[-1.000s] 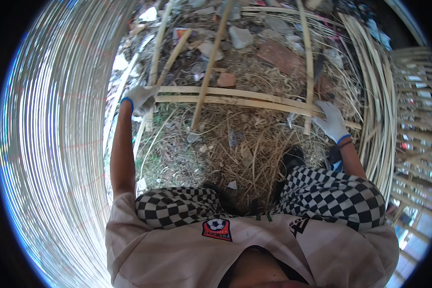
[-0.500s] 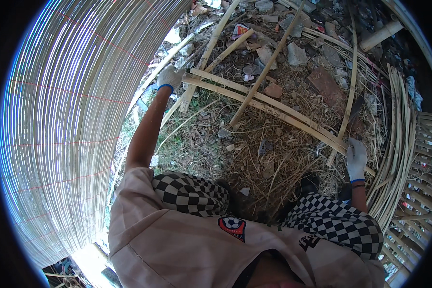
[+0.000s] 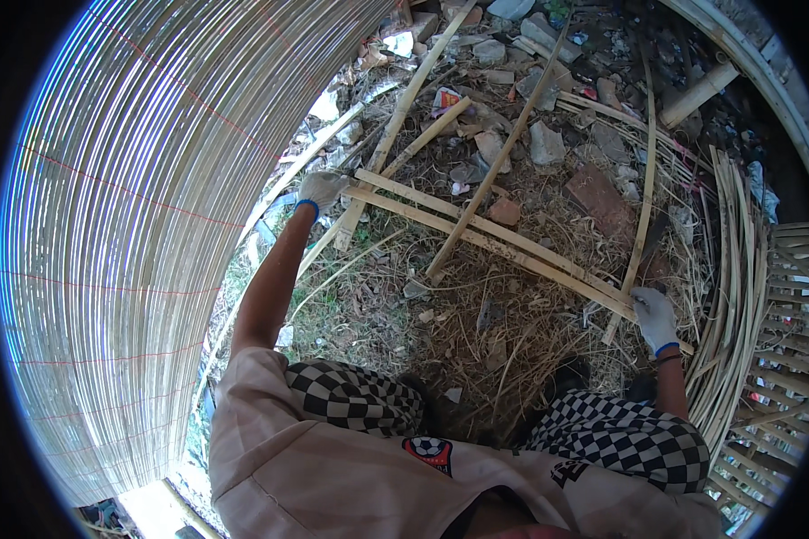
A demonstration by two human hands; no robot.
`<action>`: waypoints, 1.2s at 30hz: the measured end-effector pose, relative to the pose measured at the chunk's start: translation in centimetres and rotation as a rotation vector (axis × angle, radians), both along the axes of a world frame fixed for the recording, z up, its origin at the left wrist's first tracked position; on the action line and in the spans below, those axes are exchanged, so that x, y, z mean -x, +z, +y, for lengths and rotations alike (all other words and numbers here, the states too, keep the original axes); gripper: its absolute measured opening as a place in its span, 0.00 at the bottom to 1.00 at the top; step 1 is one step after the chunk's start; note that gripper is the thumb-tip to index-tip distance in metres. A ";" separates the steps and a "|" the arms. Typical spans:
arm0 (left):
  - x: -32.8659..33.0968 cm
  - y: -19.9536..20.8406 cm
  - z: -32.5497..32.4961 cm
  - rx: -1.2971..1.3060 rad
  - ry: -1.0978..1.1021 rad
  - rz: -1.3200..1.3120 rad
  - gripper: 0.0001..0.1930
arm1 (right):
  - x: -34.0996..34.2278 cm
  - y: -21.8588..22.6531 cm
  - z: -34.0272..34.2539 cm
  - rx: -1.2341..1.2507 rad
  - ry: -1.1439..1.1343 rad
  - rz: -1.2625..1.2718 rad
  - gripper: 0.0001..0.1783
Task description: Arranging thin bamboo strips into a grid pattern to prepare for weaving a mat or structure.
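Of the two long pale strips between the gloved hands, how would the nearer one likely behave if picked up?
The nearer pale strip would probably flex along its length, being long and thin. It is likely light for its size, given how narrow it is. Its flat-looking face suggests sliding rather than rolling if pushed.

A flat reddish slab (image 3: 600, 201) lies near a grey stone block (image 3: 546, 144), a slatted panel (image 3: 782, 412) at far right
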State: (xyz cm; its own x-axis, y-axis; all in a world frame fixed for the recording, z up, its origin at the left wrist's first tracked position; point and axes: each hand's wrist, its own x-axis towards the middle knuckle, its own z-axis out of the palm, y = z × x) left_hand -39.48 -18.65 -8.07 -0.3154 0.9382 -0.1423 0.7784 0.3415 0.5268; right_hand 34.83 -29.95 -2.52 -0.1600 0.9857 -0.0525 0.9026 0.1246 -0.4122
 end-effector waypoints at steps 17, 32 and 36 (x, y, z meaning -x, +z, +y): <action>-6.5 0.6 -2.3 -0.045 -0.007 0.266 0.53 | -0.3 -1.0 0.9 0.139 -0.063 0.130 0.14; -4.0 1.7 -3.0 -0.262 -0.072 0.208 0.35 | 3.2 1.7 -0.4 0.160 0.035 -0.014 0.35; -4.9 1.0 -3.4 -0.279 -0.037 0.152 0.36 | 2.9 1.3 -0.6 0.123 0.030 -0.014 0.34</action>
State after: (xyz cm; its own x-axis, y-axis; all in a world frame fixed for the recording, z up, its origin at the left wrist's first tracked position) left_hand -34.63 -22.08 -7.07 -0.2784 0.9455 0.1686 0.8646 0.1703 0.4727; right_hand 31.90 -30.53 -1.24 -0.1880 0.9665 -0.1749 0.9050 0.1013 -0.4132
